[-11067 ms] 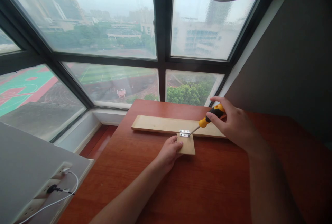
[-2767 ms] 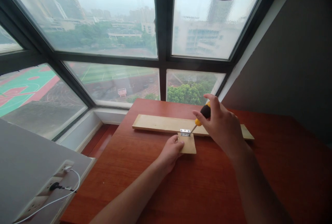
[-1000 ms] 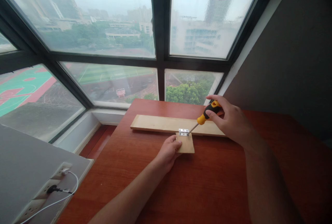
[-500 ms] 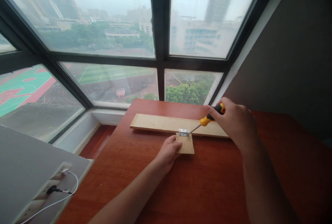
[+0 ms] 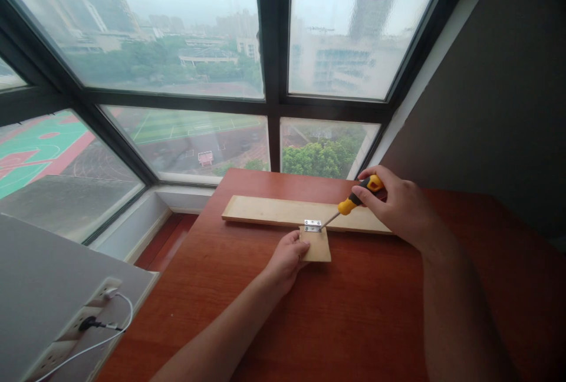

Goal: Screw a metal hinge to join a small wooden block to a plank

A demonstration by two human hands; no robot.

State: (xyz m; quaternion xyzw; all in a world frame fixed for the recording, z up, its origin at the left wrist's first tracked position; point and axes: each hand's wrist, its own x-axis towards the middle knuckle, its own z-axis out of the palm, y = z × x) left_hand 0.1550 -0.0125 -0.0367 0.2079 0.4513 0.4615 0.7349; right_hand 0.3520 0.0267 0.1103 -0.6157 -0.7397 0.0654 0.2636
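Observation:
My left hand (image 5: 288,255) grips the left side of a small wooden board (image 5: 317,247), thumb on top. A silver metal hinge (image 5: 312,226) lies along that board's far edge. In my right hand (image 5: 395,202) is a screwdriver (image 5: 349,202) with a yellow and black handle, held by thumb and fingers. Its shaft slants down to the left, and the tip meets the right end of the hinge's near leaf. The screw under the tip is too small to make out. Behind the hinge a long wooden plank (image 5: 265,208) lies across the table, its right end partly behind my right hand.
The reddish-brown table (image 5: 354,311) reaches to the windows (image 5: 327,146) ahead. At the lower left, a white cable (image 5: 131,311) and a black plug (image 5: 91,323) sit in wall sockets (image 5: 53,358). A dark wall (image 5: 499,105) rises on the right.
My right hand's fingers have shifted on the screwdriver's handle, the thumb now lower and the forefinger lifted over it. The handle has tipped slightly left. My left hand and the board stay put.

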